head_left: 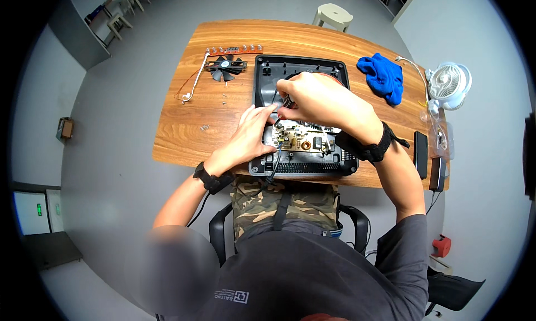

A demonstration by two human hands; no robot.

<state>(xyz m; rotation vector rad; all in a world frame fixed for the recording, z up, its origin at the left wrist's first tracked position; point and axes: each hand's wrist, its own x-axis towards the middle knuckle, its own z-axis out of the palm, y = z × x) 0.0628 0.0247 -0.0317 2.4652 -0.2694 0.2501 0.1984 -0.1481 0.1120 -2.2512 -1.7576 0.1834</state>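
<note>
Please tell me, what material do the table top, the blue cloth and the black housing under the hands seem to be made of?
Table top: looks like wood or wood-look laminate, with warm brown grain lines and a smooth sheen. Blue cloth: soft fabric, crumpled into folds, matte. Black housing: probably moulded plastic, with a matte black surface and rounded corners.

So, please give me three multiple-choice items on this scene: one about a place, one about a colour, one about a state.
1. Where does the loose black fan lie on the table?
A. left of the opened black housing
B. right of it
C. inside it

2. What colour is the cloth?
A. red
B. blue
C. white

3. What is the right hand doing?
A. resting flat
B. holding a dark-handled tool
C. holding the cloth

Answers:
1 A, the fan lies beside the housing's left wall.
2 B, it is plainly blue.
3 B, its fingers close on the tool above the circuit board.
</note>
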